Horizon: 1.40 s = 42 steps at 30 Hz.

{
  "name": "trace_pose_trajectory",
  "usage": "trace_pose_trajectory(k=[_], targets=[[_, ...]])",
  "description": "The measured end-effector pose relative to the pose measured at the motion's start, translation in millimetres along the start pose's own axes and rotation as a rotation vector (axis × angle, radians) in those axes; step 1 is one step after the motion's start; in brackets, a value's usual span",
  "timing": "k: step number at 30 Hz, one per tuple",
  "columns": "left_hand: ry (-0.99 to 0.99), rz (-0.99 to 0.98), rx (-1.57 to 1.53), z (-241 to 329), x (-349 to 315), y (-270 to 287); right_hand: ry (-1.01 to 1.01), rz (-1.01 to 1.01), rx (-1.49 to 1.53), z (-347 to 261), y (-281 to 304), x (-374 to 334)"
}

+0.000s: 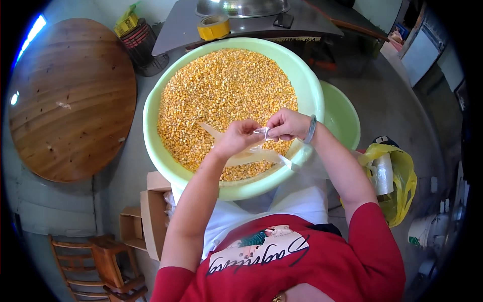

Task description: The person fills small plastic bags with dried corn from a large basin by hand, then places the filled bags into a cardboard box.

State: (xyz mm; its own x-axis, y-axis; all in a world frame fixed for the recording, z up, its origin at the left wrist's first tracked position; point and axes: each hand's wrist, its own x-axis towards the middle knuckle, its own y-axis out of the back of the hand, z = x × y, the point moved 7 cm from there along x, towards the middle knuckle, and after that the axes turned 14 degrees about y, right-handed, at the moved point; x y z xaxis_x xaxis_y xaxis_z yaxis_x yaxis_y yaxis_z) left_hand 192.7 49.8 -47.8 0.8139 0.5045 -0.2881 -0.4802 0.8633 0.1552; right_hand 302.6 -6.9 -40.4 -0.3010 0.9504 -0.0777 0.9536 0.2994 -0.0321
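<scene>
A thin, see-through plastic bag (262, 132) is over the near part of a big, round, light green plastic tub (308, 90). The left hand (239, 137) and the right hand (289, 124) both pinch a bunched bit of it, fingertips shut tight on the plastic, close together. Lots of hard yellow corn kernels (226, 85) fill the tub. Another light green plastic tub (342, 113) peeks out on the right. Nearer on the right is a yellow plastic bag (402, 201) with a shiny clear plastic roll (384, 173) in it. On the far side, a dark grey table (176, 30) has a fat yellow tape roll (214, 27), a small black phone (284, 20) and a silver metal bowl with holes (241, 7). The floor (392, 116) is grey. A big, round, brown wooden board (73, 100) is at the left. Brown cardboard boxes (152, 211) and a brown wooden chair (75, 261) are near left.
</scene>
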Motion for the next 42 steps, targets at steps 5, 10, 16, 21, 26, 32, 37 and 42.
trace_pose_trajectory(k=[5, 10, 16, 21, 26, 32, 37, 42], targets=[[0.127, -0.042, -0.05, -13.9, 0.4, 2.1, -0.024, -0.015, 0.035, 8.4, -0.7, 0.8], [0.221, -0.107, -0.149, -17.6, -0.6, -2.7, -0.039, -0.013, 0.008, 14.0, 0.1, 2.5], [0.215, -0.203, -0.111, -14.6, -4.1, -11.0, -0.061, 0.013, 0.021, 10.1, 1.3, 2.3], [0.182, -0.208, -0.253, -15.6, 0.1, -9.6, -0.055, 0.046, 0.048, 7.7, 3.8, 0.5], [0.194, -0.173, -0.232, -21.1, 3.1, -7.8, -0.046, 0.074, -0.004, 11.0, 5.5, 2.4], [0.207, -0.137, -0.171, -29.5, 7.7, -7.6, -0.053, 0.091, -0.063, 18.6, 9.3, 4.4], [0.211, -0.194, -0.185, -26.0, 4.1, -12.4, 0.03, 0.033, -0.163, 8.7, 3.4, 4.8], [0.193, -0.268, -0.25, -19.1, -2.5, -13.7, 0.089, 0.019, -0.127, 7.3, 0.9, 4.1]])
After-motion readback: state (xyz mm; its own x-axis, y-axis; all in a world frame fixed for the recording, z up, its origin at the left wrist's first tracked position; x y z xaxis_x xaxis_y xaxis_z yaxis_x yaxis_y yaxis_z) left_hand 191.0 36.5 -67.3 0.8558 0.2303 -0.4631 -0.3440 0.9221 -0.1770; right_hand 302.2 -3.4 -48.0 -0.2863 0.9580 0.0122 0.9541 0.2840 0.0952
